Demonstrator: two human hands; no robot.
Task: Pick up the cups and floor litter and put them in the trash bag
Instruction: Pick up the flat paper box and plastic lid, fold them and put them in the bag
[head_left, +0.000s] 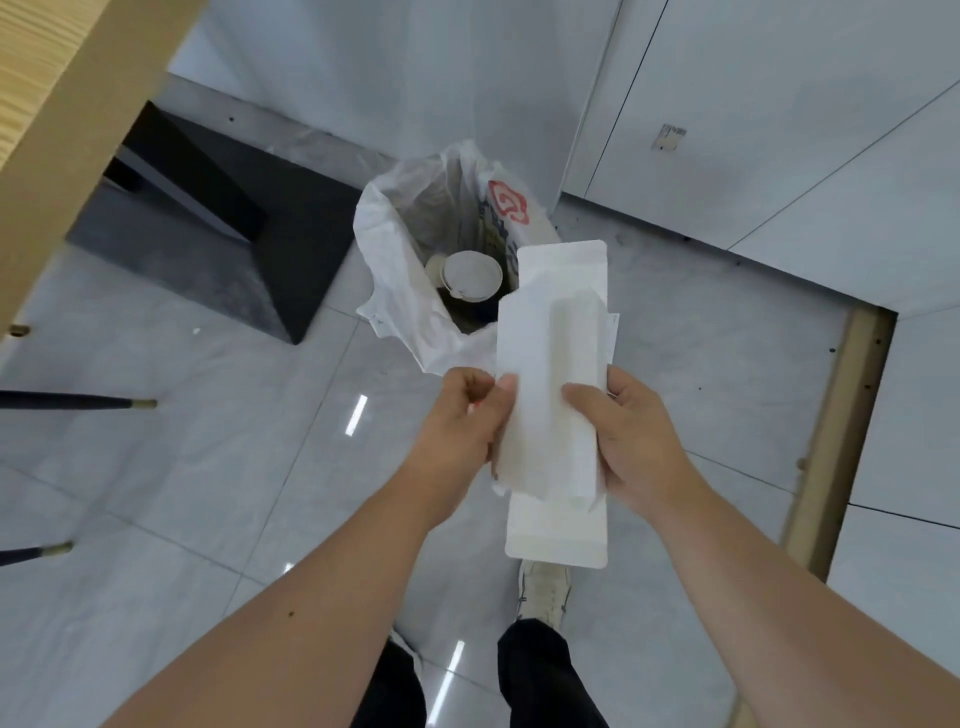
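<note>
Grey tile floor (171, 467), wooden table (57, 119) upper left with a black base (244, 234) under it. White trash bag (410, 260) stands open on the floor just past the hands, cups (470, 278) lying inside at the bottom. Flattened white carton (558, 395) held upright-ish between both hands, top end overlapping the bag's near rim in view, bottom end hanging below the hands above a shoe (543, 590). Left hand (460, 431) pinches the carton's left edge, thumb on front. Right hand (631, 441) clamps the right edge, thumb across the front, fingers behind. Small loose paper behind the carton, can't tell who holds it.
</note>
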